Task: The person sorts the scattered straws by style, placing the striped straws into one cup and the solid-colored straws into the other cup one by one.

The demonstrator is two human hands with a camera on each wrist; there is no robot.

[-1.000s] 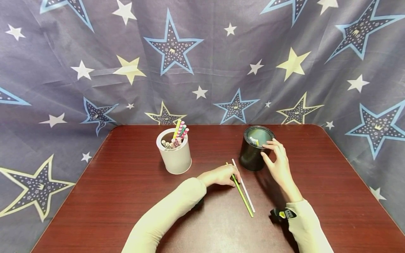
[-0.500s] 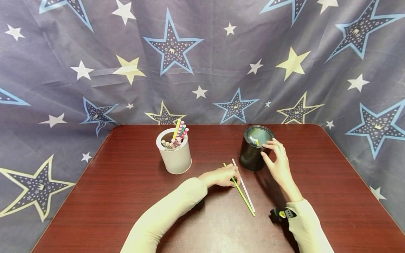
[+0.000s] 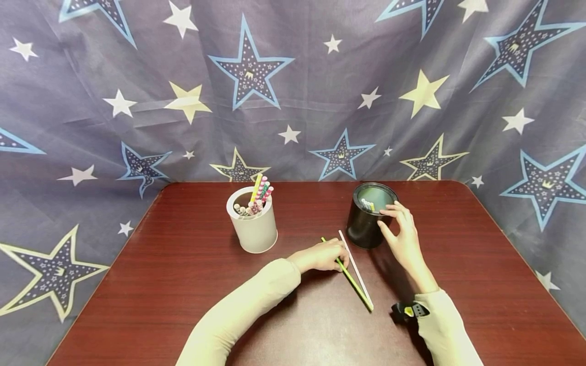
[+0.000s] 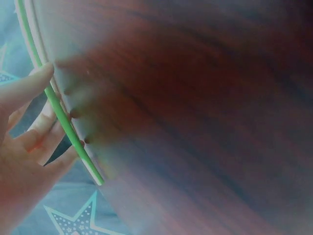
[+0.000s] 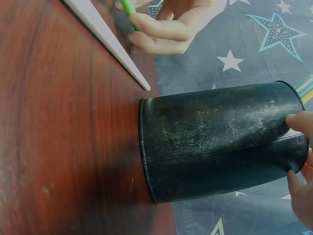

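Observation:
My left hand [image 3: 327, 255] pinches a green straw [image 3: 356, 285] between thumb and fingers over the middle of the table. Beside it, a pale whitish straw [image 3: 358, 274] lies slanted on the wood, and the lower ends of the two straws come together. In the left wrist view, the thumb lies across the green straw [image 4: 59, 109] with the fingertips behind it. My right hand [image 3: 405, 239] holds the right side of a black can [image 3: 361, 229], its thumb and fingers bent at the rim. Several light straws [image 3: 368, 205] show inside this upright can.
A white can [image 3: 256, 234] stands at the back left, with several patterned and yellow straws [image 3: 261, 190] sticking out. The dark red table [image 3: 192, 234] ends at a star-printed curtain [image 3: 302, 101] behind.
The green straw has turned in my left hand: its far end has shifted left and its near end right. The whitish straw has slid slightly right. My right hand stays on the black can.

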